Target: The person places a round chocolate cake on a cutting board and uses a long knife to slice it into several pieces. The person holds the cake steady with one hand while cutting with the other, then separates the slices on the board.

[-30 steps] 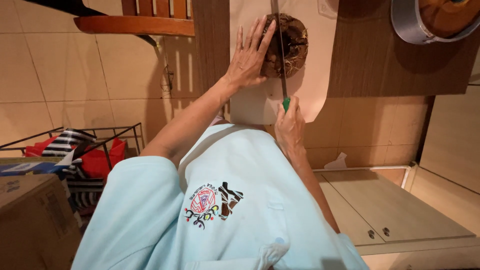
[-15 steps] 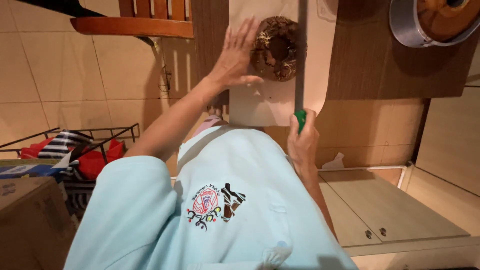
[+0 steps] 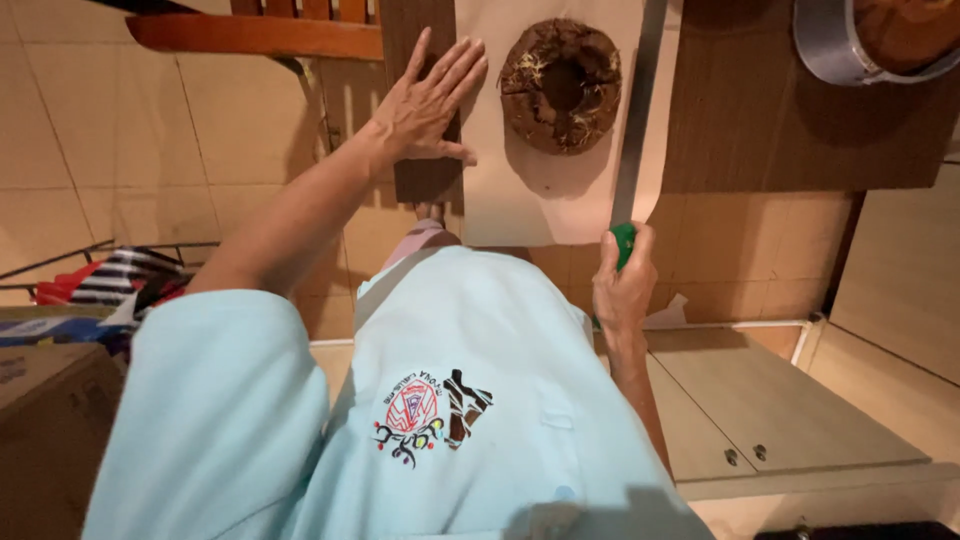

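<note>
A ring-shaped chocolate cake sits on a sheet of pale paper spread over a dark wooden table. My left hand lies flat, fingers spread, on the paper's left edge, a short way left of the cake. My right hand grips the green handle of a long knife. Its blade runs away from me along the right side of the cake and does not touch it. My light blue shirt fills the lower part of the view.
A round metal pan holding another cake stands at the table's far right. A wooden chair is at the upper left. A wire rack with cloths and a cardboard box are at left, a low cabinet at right.
My left hand slid off the cake to the paper's left edge. The knife moved from over the cake to its right side.
</note>
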